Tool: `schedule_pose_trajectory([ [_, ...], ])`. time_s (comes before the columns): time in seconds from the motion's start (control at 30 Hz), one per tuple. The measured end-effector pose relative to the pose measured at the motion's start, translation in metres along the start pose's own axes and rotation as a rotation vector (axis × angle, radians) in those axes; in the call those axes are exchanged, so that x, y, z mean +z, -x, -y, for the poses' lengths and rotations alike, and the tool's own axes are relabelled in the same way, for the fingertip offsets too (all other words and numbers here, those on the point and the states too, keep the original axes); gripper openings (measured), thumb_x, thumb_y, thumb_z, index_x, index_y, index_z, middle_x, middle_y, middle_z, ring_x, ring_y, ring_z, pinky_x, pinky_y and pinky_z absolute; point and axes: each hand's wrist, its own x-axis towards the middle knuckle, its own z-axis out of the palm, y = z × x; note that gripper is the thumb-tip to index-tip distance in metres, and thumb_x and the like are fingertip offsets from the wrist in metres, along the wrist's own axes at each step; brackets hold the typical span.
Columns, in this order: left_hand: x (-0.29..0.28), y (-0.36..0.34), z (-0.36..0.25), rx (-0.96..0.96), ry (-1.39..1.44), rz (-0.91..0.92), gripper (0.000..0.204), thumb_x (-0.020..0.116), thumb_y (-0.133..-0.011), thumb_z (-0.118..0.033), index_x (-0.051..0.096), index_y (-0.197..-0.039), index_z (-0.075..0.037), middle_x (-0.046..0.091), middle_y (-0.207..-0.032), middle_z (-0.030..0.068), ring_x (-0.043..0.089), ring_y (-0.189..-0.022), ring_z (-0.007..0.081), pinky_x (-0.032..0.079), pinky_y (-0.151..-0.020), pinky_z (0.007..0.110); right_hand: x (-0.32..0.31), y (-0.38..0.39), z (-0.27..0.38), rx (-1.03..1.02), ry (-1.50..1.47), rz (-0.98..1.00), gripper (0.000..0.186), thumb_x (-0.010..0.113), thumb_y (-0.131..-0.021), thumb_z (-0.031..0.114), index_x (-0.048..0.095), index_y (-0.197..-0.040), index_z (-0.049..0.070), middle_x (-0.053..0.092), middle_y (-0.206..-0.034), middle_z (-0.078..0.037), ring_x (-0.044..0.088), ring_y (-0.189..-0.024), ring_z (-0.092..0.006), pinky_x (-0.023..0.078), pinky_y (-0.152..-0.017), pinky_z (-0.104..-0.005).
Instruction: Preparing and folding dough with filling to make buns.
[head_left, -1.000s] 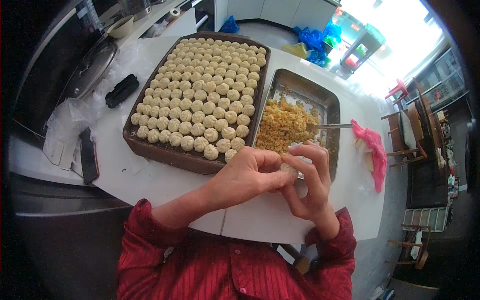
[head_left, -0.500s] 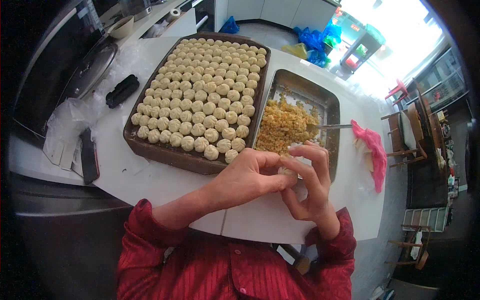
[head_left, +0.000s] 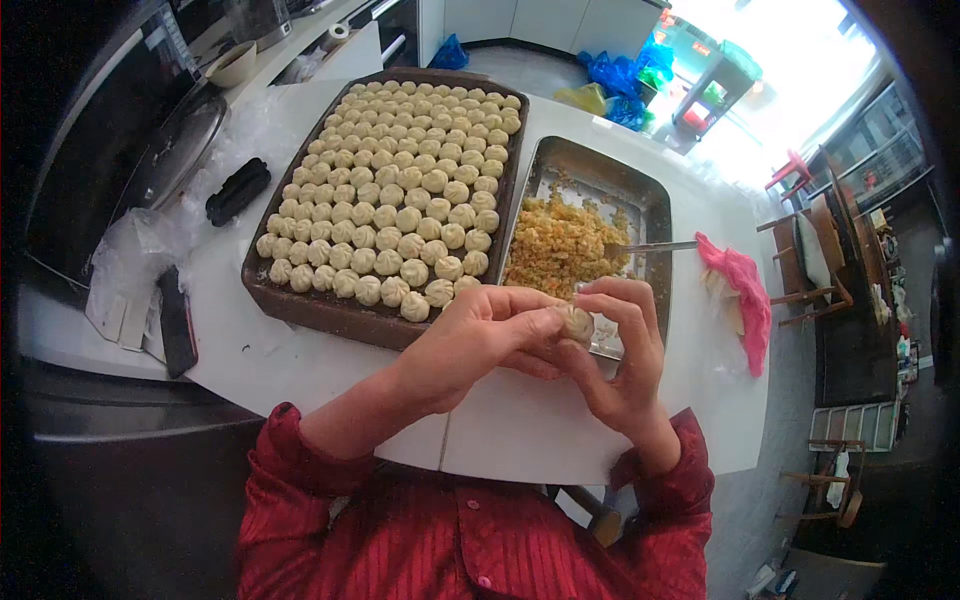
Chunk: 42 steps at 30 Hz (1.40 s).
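Observation:
A small pleated dumpling (head_left: 576, 322) sits between my two hands, over the near edge of the filling pan. My left hand (head_left: 480, 342) pinches its left side with thumb and fingers. My right hand (head_left: 625, 350) closes round it from the right with thumb and fingertips. Just beyond, a steel pan (head_left: 655, 205) holds chopped orange-yellow filling (head_left: 560, 243) with a metal-handled utensil (head_left: 655, 247) stuck into it. Left of the pan, a dark brown tray (head_left: 330, 317) carries rows of pleated dumplings (head_left: 390, 190); my left hand covers its near right corner.
A pink cloth (head_left: 740, 295) lies on the white table's right side. On the left are a black object (head_left: 238, 192), crumpled clear plastic bags (head_left: 145, 250) and a round lid (head_left: 185, 150). Wooden chairs (head_left: 815, 262) stand at the right; blue bags (head_left: 615, 80) lie on the floor beyond.
My fingers have shifted around the dumpling, which now shows more of its pleated top. Both hands still hold it over the pan's near edge. The view has shifted slightly.

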Motion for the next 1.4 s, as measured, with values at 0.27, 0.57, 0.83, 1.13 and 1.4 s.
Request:
schedule_pose_trajectory([
  [0.27, 0.0035, -0.0018, 0.003, 0.101, -0.134, -0.033, 0.027, 0.06, -0.098, -0.02, 0.068, -0.11, 0.004, 0.07, -0.096, 0.0064, 0.066, -0.086, 0.0105, 0.056, -0.078, 0.025, 0.0001, 0.0033, -0.0035, -0.007, 0.007, 0.0, 0.04, 0.082, -0.071, 0.005, 0.062, -0.105, 0.0, 0.057, -0.107, -0.018, 0.059, -0.096, -0.0318, 0.05, -0.081, -0.0401],
  [0.57, -0.0027, -0.0009, -0.0002, 0.107, -0.38, -0.012, 0.026, 0.062, -0.097, -0.021, 0.07, -0.108, 0.002, 0.068, -0.091, 0.003, 0.062, -0.081, 0.0076, 0.053, -0.072, 0.025, -0.0028, -0.0021, -0.0004, -0.079, 0.037, 0.037, 0.047, 0.084, -0.067, 0.008, 0.063, -0.11, 0.003, 0.057, -0.111, -0.016, 0.058, -0.099, -0.032, 0.048, -0.082, -0.041],
  [0.83, -0.0037, -0.001, -0.0008, 0.026, -0.129, 0.051, 0.028, 0.059, -0.099, -0.021, 0.067, -0.112, 0.004, 0.07, -0.097, 0.0082, 0.068, -0.087, 0.0144, 0.058, -0.079, 0.029, -0.0017, 0.0033, -0.0044, -0.111, 0.047, 0.005, 0.045, 0.082, -0.067, 0.006, 0.065, -0.108, 0.003, 0.058, -0.111, -0.015, 0.058, -0.099, -0.0323, 0.047, -0.082, -0.041],
  [1.13, -0.0049, -0.0033, 0.0041, 0.0, -0.017, 0.033, 0.03, 0.057, -0.1, -0.019, 0.064, -0.115, 0.005, 0.07, -0.104, 0.0122, 0.07, -0.093, 0.0181, 0.059, -0.083, 0.032, -0.0063, -0.0016, -0.0006, -0.116, 0.085, 0.017, 0.043, 0.08, -0.068, 0.005, 0.065, -0.109, 0.003, 0.058, -0.111, -0.016, 0.058, -0.098, -0.0321, 0.047, -0.082, -0.0414],
  [1.4, -0.003, -0.0054, 0.0042, 0.075, 0.052, -0.03, 0.028, 0.058, -0.099, -0.017, 0.064, -0.117, 0.004, 0.068, -0.109, 0.0102, 0.067, -0.096, 0.0159, 0.058, -0.085, 0.03, -0.0051, 0.001, -0.005, -0.058, 0.113, -0.039, 0.046, 0.081, -0.068, 0.007, 0.066, -0.112, 0.002, 0.059, -0.11, -0.016, 0.058, -0.098, -0.0325, 0.047, -0.087, -0.0432],
])
